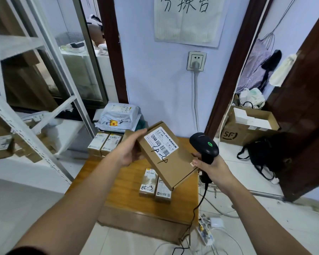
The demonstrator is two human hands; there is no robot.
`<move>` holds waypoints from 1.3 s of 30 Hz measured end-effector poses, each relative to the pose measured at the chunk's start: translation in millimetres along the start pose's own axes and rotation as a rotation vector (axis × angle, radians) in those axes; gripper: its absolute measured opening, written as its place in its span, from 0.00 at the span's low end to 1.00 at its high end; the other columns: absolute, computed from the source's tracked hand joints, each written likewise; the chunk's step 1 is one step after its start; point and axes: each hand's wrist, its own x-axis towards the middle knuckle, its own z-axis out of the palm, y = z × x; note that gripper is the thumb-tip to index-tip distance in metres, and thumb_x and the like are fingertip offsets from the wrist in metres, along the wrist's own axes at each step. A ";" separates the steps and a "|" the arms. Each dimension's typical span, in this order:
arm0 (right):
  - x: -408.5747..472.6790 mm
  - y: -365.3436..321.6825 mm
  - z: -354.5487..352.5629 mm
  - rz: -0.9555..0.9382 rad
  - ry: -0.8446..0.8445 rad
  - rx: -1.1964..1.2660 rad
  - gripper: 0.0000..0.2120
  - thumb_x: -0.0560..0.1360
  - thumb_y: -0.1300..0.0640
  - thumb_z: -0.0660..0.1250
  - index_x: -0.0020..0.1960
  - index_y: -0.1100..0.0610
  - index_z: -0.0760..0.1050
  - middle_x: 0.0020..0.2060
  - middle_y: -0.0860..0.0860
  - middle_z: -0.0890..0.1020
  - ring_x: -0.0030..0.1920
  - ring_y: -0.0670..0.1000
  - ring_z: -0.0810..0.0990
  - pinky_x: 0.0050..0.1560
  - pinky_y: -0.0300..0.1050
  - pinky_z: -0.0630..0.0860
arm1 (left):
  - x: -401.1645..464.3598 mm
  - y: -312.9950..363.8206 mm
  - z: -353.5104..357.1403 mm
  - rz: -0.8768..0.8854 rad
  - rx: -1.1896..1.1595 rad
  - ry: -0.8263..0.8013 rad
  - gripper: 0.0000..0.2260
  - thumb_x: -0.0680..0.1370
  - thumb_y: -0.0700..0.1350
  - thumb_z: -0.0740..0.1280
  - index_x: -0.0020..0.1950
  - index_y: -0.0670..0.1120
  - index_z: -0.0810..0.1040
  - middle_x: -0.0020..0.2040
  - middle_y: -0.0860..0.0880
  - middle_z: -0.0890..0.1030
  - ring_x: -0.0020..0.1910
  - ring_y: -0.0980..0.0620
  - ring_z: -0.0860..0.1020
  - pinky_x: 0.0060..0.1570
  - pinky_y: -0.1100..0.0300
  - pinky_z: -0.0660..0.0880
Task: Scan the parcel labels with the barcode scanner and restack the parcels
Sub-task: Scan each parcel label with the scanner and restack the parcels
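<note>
At the centre of the frame the left hand (130, 150) holds a flat brown cardboard parcel (167, 159) in the air above a wooden table (122, 184). The fingers are closed around the parcel's upper-left end, the thumb lying along its top edge. The parcel's long axis runs diagonally, from the upper left near the hand down to the lower right, and its broad face is tilted up toward the camera. On that face sits one white label (161, 142) with a barcode, its long side following the same diagonal, and black handwritten marks cross the label's lower edge onto the cardboard.

The right hand (208, 168) grips the handle of a black barcode scanner (204, 147), fingers wrapped shut around it. The scanner stands roughly upright just right of the parcel, its head uppermost with a green dot on it, leaning toward the upper left. One black cable (197, 207) hangs from the handle's base down toward the bottom of the frame. The thumb tip is at the parcel's right edge; whether it touches cannot be told.

Below the held parcel, two small boxes (148, 183) lie side by side on the table, long axes running away from the camera, partly hidden under the parcel. At the table's far left edge two more small labelled boxes (105, 142) stand next to each other. Behind these, against the wall, is a stack of pale plastic mailer bags (118, 116); their number cannot be counted.
</note>
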 end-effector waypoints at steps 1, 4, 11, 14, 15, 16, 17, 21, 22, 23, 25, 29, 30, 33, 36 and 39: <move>0.8 -1.1 -0.5 0.000 -0.008 -0.015 0.25 0.75 0.61 0.76 0.70 0.49 0.74 0.52 0.41 0.87 0.57 0.43 0.84 0.61 0.46 0.79 | 0.9 6.1 1.9 -0.013 0.089 -0.002 0.12 0.78 0.55 0.71 0.51 0.47 0.80 0.44 0.45 0.84 0.37 0.50 0.81 0.35 0.56 0.75; 4.1 -0.4 -2.6 0.007 0.004 -0.047 0.27 0.75 0.58 0.77 0.72 0.51 0.73 0.55 0.43 0.87 0.59 0.44 0.84 0.64 0.48 0.77 | 2.1 12.1 5.3 -0.017 0.290 0.032 0.09 0.79 0.52 0.68 0.52 0.47 0.79 0.44 0.44 0.84 0.37 0.49 0.81 0.34 0.56 0.75; -9.7 3.2 8.9 0.044 0.328 -0.008 0.11 0.77 0.58 0.73 0.59 0.55 0.79 0.48 0.51 0.85 0.46 0.51 0.83 0.44 0.45 0.79 | 5.9 -12.7 -1.6 0.104 0.161 0.115 0.12 0.80 0.50 0.72 0.60 0.45 0.80 0.47 0.47 0.88 0.42 0.50 0.84 0.33 0.57 0.80; -19.1 -3.8 18.1 0.036 0.403 0.003 0.03 0.78 0.58 0.71 0.49 0.57 0.79 0.37 0.54 0.81 0.38 0.55 0.79 0.37 0.45 0.74 | 12.6 -34.3 -3.5 0.129 -0.007 0.189 0.17 0.80 0.47 0.72 0.67 0.44 0.76 0.59 0.41 0.86 0.51 0.44 0.86 0.37 0.53 0.83; -21.9 -7.3 21.9 0.047 0.391 0.008 0.04 0.78 0.57 0.70 0.48 0.58 0.79 0.35 0.55 0.81 0.36 0.55 0.80 0.38 0.46 0.75 | 12.6 -41.0 -1.2 0.135 -0.043 0.202 0.17 0.81 0.47 0.71 0.68 0.45 0.75 0.60 0.42 0.85 0.53 0.43 0.85 0.40 0.52 0.84; -24.7 -11.0 26.5 0.063 0.363 0.014 0.05 0.79 0.56 0.70 0.49 0.59 0.79 0.33 0.55 0.82 0.35 0.54 0.82 0.38 0.47 0.77 | 11.9 -47.6 2.3 0.139 -0.067 0.204 0.17 0.82 0.47 0.70 0.70 0.47 0.74 0.61 0.44 0.85 0.55 0.44 0.85 0.43 0.51 0.84; -27.5 -14.1 31.2 0.075 0.315 0.021 0.05 0.79 0.56 0.70 0.50 0.58 0.80 0.32 0.55 0.83 0.34 0.54 0.84 0.39 0.49 0.79 | 10.8 -53.2 6.8 0.139 -0.084 0.198 0.17 0.83 0.48 0.68 0.71 0.48 0.73 0.62 0.45 0.84 0.56 0.44 0.84 0.46 0.51 0.83; -38.9 -24.6 48.8 0.111 0.112 -0.072 0.05 0.78 0.59 0.68 0.51 0.49 0.76 0.30 0.55 0.85 0.32 0.53 0.86 0.41 0.50 0.84 | 8.3 -65.2 25.0 0.140 -0.100 0.185 0.15 0.85 0.49 0.64 0.71 0.50 0.69 0.64 0.45 0.83 0.57 0.45 0.83 0.56 0.48 0.82; -40.8 -26.4 51.6 0.119 0.080 -0.106 0.06 0.78 0.59 0.67 0.52 0.49 0.75 0.30 0.55 0.85 0.30 0.51 0.86 0.38 0.48 0.83 | 7.9 -65.4 28.9 0.154 -0.090 0.185 0.14 0.85 0.49 0.63 0.70 0.51 0.69 0.63 0.45 0.83 0.58 0.45 0.83 0.57 0.47 0.82; -42.1 -27.4 53.5 0.123 0.061 -0.138 0.06 0.78 0.59 0.67 0.52 0.49 0.74 0.30 0.55 0.85 0.29 0.50 0.85 0.35 0.45 0.81 | 8.3 -65.4 31.9 0.169 -0.080 0.185 0.13 0.85 0.49 0.63 0.69 0.52 0.68 0.63 0.46 0.83 0.59 0.45 0.82 0.57 0.47 0.82; -44.5 -29.5 55.3 0.125 0.049 -0.184 0.06 0.78 0.60 0.66 0.53 0.52 0.74 0.31 0.56 0.85 0.27 0.48 0.84 0.33 0.42 0.79 | 7.6 -64.6 37.4 0.191 -0.066 0.184 0.12 0.86 0.49 0.62 0.69 0.53 0.68 0.63 0.46 0.83 0.59 0.45 0.82 0.56 0.47 0.82; -47.9 -30.6 53.3 0.112 0.066 -0.224 0.05 0.78 0.60 0.65 0.54 0.53 0.73 0.32 0.56 0.85 0.26 0.46 0.83 0.31 0.38 0.78 | 7.0 -66.2 43.1 0.190 -0.045 0.189 0.16 0.86 0.50 0.61 0.74 0.52 0.67 0.61 0.48 0.83 0.58 0.47 0.82 0.57 0.48 0.82; -48.4 -30.8 52.5 0.110 0.069 -0.231 0.05 0.78 0.60 0.65 0.53 0.53 0.73 0.33 0.57 0.86 0.26 0.45 0.83 0.30 0.37 0.78 | 6.3 -66.4 44.6 0.189 -0.047 0.187 0.17 0.86 0.50 0.61 0.74 0.51 0.66 0.61 0.48 0.83 0.58 0.47 0.82 0.57 0.48 0.82; -50.2 -30.0 50.5 0.112 0.068 -0.257 0.04 0.79 0.59 0.66 0.51 0.53 0.73 0.34 0.56 0.86 0.26 0.44 0.83 0.28 0.33 0.76 | 4.4 -67.6 48.1 0.183 -0.057 0.180 0.17 0.86 0.49 0.61 0.75 0.51 0.66 0.61 0.48 0.83 0.58 0.47 0.81 0.58 0.48 0.82; -52.1 -26.9 48.8 0.100 0.078 -0.261 0.04 0.79 0.59 0.66 0.51 0.53 0.73 0.34 0.56 0.86 0.27 0.44 0.83 0.28 0.33 0.76 | 3.2 -68.0 50.9 0.170 -0.061 0.183 0.17 0.86 0.50 0.61 0.74 0.50 0.66 0.59 0.49 0.83 0.57 0.47 0.82 0.57 0.49 0.82; -54.6 -24.3 46.9 0.106 0.075 -0.245 0.05 0.79 0.59 0.66 0.49 0.50 0.73 0.32 0.56 0.86 0.28 0.46 0.84 0.30 0.36 0.78 | 3.0 -68.7 50.9 0.160 -0.060 0.179 0.18 0.86 0.50 0.61 0.75 0.49 0.66 0.59 0.48 0.83 0.57 0.46 0.82 0.55 0.50 0.82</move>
